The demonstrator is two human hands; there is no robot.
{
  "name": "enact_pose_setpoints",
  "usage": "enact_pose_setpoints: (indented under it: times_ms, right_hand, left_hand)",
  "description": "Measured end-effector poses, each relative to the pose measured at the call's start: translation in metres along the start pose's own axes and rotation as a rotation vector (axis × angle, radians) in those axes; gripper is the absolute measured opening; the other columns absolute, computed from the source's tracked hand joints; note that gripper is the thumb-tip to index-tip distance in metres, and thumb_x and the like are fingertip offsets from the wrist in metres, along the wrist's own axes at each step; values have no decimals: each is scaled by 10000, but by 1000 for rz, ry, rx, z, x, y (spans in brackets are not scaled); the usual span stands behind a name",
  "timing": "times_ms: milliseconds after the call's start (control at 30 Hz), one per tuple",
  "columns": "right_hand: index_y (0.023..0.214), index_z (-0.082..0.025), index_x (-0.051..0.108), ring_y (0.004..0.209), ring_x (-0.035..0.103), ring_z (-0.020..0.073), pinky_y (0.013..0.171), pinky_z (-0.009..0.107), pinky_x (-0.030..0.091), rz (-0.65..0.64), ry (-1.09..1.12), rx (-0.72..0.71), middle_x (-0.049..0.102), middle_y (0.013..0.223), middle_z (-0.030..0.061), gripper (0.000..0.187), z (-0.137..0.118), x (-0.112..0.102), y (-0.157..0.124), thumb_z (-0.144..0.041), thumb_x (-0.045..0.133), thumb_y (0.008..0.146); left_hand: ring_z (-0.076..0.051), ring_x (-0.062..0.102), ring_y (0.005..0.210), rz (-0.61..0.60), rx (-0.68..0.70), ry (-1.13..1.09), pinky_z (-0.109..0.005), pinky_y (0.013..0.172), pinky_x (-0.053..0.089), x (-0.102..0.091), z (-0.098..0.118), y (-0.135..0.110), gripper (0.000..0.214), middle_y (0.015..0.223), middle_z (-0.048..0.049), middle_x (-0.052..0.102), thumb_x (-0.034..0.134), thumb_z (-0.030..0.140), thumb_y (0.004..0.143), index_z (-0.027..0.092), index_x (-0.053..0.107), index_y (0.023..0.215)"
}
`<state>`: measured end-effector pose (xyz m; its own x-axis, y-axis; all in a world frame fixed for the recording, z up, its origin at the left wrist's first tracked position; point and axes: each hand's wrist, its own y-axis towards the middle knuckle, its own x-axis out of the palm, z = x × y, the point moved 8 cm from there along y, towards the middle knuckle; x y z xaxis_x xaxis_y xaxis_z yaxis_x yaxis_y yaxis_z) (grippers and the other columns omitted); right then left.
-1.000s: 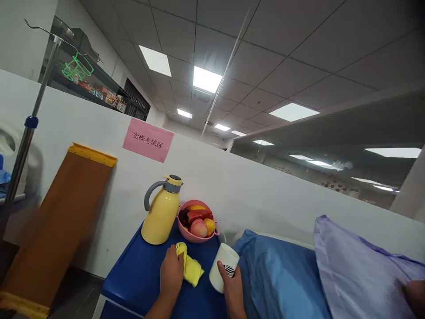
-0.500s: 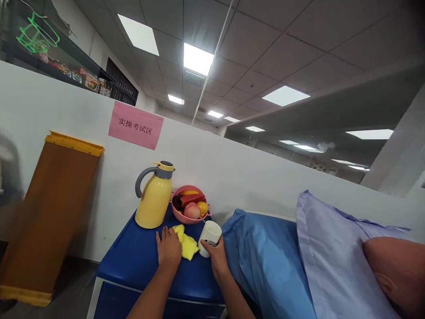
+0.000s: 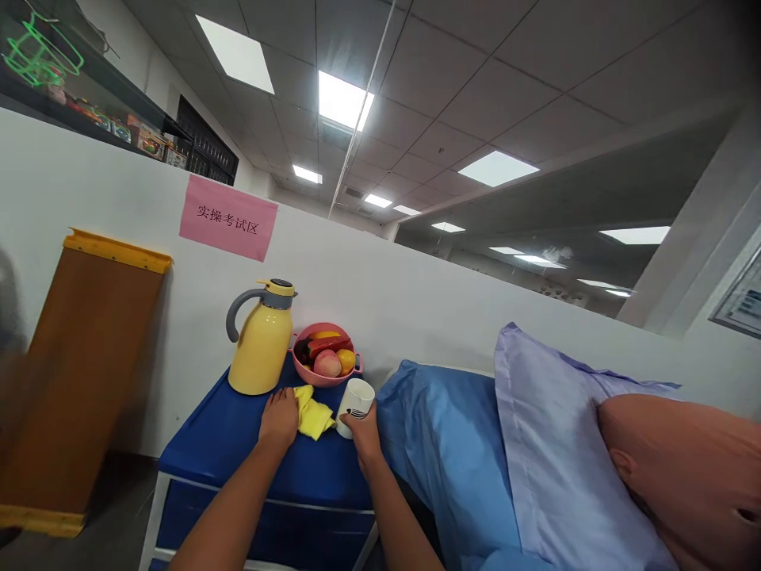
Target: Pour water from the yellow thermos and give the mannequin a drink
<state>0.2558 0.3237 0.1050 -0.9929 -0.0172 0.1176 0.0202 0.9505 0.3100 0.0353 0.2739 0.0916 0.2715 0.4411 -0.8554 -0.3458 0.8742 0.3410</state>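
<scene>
My right hand (image 3: 364, 432) is wrapped round a white mug (image 3: 355, 398) with a dark striped print, its thumb across the front. The mug stands slightly tilted in view at the right side of a blue cabinet top (image 3: 202, 444). My left hand (image 3: 279, 416) rests on the same top with its fingers drawn together at the left edge of a crumpled yellow cloth (image 3: 315, 415). Its thumb is hidden. The cloth lies between my two hands. Behind my left hand stands a yellow thermos jug (image 3: 261, 349) with a grey handle.
Behind the cloth sits a pink bowl (image 3: 321, 381) of fruit and vegetables. To the right are a blue pillow (image 3: 443, 444), a lilac pillow (image 3: 547, 444) and a manikin's head (image 3: 683, 460). A white partition (image 3: 404, 309) bounds the back; a brown board (image 3: 95, 357) leans at left.
The view has shifted, so everything sits further left. My left hand's fingers, spread before, are now drawn together by the cloth. My right hand still holds the mug; a thin stick at its rim no longer shows.
</scene>
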Motion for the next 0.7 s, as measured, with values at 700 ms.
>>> enact_pose_setpoints:
  times_ms: [700]
  right_hand:
    - [1092, -178, 618, 1115, 616, 287, 964, 395, 473, 86, 173, 2, 693, 1149, 97, 623, 34, -20, 17, -179, 504, 479]
  left_hand:
    - [-241, 496, 1294, 9, 29, 83, -411, 1102, 330, -7, 6, -8, 420, 1298, -204, 589, 238, 92, 950, 74, 537, 1245]
